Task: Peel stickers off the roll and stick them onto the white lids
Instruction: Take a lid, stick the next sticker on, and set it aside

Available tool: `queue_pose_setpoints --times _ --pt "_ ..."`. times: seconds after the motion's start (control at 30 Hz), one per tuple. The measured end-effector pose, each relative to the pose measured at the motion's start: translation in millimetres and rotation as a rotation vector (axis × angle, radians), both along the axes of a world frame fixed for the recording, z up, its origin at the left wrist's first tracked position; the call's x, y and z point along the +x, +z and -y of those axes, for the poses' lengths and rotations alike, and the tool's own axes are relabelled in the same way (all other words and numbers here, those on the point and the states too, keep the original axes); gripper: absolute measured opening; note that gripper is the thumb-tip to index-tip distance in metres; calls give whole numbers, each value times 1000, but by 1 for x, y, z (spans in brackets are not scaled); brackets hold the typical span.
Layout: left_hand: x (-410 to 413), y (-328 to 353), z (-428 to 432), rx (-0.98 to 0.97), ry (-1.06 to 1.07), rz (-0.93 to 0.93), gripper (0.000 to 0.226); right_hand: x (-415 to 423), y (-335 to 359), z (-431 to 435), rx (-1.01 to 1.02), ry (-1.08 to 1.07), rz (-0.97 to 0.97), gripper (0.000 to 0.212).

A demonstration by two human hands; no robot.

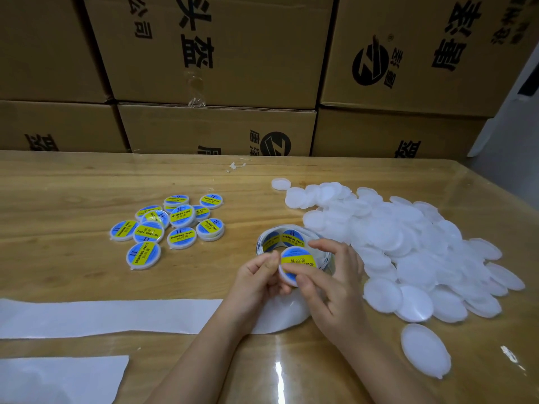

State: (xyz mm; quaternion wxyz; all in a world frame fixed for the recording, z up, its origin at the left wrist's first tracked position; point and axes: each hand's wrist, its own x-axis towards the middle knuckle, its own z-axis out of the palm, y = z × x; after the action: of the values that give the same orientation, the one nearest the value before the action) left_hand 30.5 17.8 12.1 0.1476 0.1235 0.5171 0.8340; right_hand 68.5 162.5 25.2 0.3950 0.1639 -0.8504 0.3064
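Left hand point(256, 275): fingers curled, pinching the 9 o'clock edge of the held lid point(287, 278) between thumb and fingertips.
Right hand point(329, 284): thumb lies across the lower face of the lid and the forefinger arches over its 1 o'clock edge, so this hand grips the same lid.
Sticker point(297, 255): blue and yellow, lying on the lid's face. It looks about centred, though whether it is fully pressed down cannot be told.
Handling: the lid seems light, thin, stiff plastic with a smooth face, best held by the rim so the face stays free. The sticker is likely flimsy and tacky, best taken by one edge.
Sticker roll point(288, 239): stands just behind the hands at 12 o'clock, touching or nearly touching the lid.
Pile of white lids point(408, 243): heaped from 1 to 4 o'clock, close beside the right hand, and probably slides easily.
Loose lid point(424, 349): alone at 4 o'clock.
Finished lids point(172, 225): a labelled cluster at 10 o'clock, well apart.
Backing strip point(102, 316): white, running toward 9 o'clock under the left wrist, where it could snag.
Paper sheet point(58, 377): at 8 o'clock.
Table point(73, 185): glossy wood.
Cardboard boxes point(218, 53): stacked behind at 12 o'clock.
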Motion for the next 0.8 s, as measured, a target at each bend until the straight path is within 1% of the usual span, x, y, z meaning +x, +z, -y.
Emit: queue_pose_setpoints --times 0.1,0.17,0.27,0.3,0.37,0.53,0.63,0.8 --pt "-1 0 1 12 10 5 27 -1 -1 -3 3 -1 -30 31" --pt "-2 0 2 16 10 2 27 -1 -2 -6 -27 -44 -16 30" --pt "-2 0 0 4 -13 -1 25 -2 -2 -7 -169 -73 95 22" --pt "-2 0 0 3 -21 -1 25 -2 -2 -7 -224 -66 144 23" --pt "-1 -1 -1 1 -36 -1 25 -3 -1 -5 -274 -60 196 30" --pt "-1 0 0 4 -35 -17 15 0 2 1 -284 -54 167 32" --pt "-1 -1 -1 -31 10 -36 10 1 2 2 -279 -50 184 28" --pt "0 -2 -4 -120 84 -80 20 1 1 1 -274 -42 198 30"
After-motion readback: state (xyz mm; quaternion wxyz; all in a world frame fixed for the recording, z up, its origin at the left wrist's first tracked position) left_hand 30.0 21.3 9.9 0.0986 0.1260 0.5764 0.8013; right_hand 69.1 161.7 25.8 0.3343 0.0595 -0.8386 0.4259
